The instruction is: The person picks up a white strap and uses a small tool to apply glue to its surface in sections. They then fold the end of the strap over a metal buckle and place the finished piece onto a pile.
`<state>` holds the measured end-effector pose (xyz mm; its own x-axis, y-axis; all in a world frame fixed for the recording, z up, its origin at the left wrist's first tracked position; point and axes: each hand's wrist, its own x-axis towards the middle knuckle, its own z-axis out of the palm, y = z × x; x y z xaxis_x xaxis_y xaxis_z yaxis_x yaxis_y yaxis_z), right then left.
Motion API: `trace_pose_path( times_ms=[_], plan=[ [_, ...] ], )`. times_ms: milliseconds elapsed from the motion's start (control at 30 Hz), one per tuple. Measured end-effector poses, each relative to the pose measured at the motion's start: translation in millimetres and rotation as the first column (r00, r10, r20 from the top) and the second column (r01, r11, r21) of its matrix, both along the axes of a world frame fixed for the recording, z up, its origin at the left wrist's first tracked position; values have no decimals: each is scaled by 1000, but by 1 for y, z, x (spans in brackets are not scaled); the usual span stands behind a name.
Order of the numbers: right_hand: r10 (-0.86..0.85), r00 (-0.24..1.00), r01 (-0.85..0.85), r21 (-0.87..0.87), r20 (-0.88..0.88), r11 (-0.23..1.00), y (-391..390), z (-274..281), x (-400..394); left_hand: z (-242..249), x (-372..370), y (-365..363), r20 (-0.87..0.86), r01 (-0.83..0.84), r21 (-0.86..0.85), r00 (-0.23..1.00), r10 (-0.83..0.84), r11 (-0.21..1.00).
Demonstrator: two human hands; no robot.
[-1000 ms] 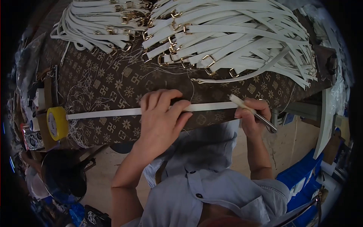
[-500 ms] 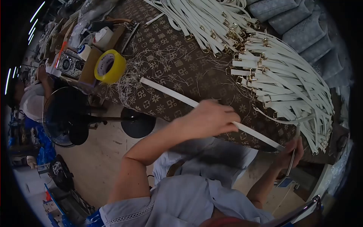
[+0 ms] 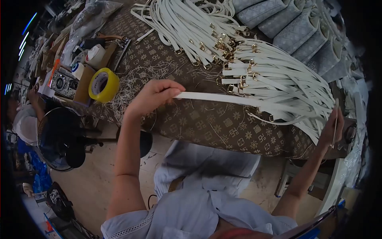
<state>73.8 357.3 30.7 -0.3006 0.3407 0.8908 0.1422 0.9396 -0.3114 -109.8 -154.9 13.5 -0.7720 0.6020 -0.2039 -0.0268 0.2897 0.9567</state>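
Pinched in my left hand (image 3: 155, 97) is one end of a white strap (image 3: 215, 96). The strap runs nearly straight to the right, over the patterned brown cloth, and overlaps the strap pile in this view. At the far right, my right hand (image 3: 332, 128) is closed around a thin, pale, narrow tool (image 3: 336, 108) that sticks out above and below the fingers; I cannot tell its exact kind. Between my hands lies a large pile of white straps (image 3: 278, 75) with gold buckles. A second bundle of white straps (image 3: 187, 28) lies behind it.
Yellow tape roll (image 3: 104, 85), a cardboard box (image 3: 84, 85) and loose white threads (image 3: 119, 99) are on the left of the cloth-covered table (image 3: 199, 127). Grey quilted pieces (image 3: 296, 32) line the back right. A black fan (image 3: 59, 139) stands left, near another person (image 3: 28, 119).
My left hand has slid left and away along the strap to its end. My right hand has moved right and farther from me, beside the pile. The whole view has shifted slightly.
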Motion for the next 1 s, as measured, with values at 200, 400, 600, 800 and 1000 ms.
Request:
trace_pose_path(
  times_ms=[200,400,600,800,1000],
  plan=[
    [133,966,-166,-137,-223,977,42,66,-48,-7,-27,156,-463,-53,190,876,137,980],
    [158,986,-166,-187,-57,968,7,23,-11,7,-73,135,-977,-357,-176,174,-119,917],
    [251,965,-261,-266,-72,928,-28,-11,12,-43,-129,61,-940,-246,-259,288,-185,934],
    [349,935,-353,-263,-66,898,-86,-2,4,-46,-119,62,-955,-293,-292,42,-293,910],
    [596,747,-662,-245,-294,709,-158,2,-3,29,18,118,-872,27,-337,368,-322,941]
  ],
)
